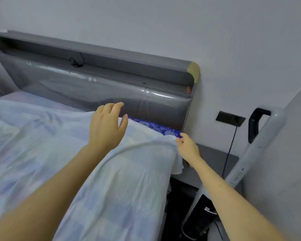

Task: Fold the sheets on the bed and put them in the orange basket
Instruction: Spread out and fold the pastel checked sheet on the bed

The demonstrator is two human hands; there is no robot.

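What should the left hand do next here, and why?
Probably lower the left hand and grip the pale blue checked sheet along its top edge. The right hand pinches the sheet's corner by the grey padded headboard, while the left hand hovers open, holding nothing.

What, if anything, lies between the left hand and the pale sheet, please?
Nothing visible: the left hand is open right over the pale sheet, while the right hand pinches its corner beside the headboard.
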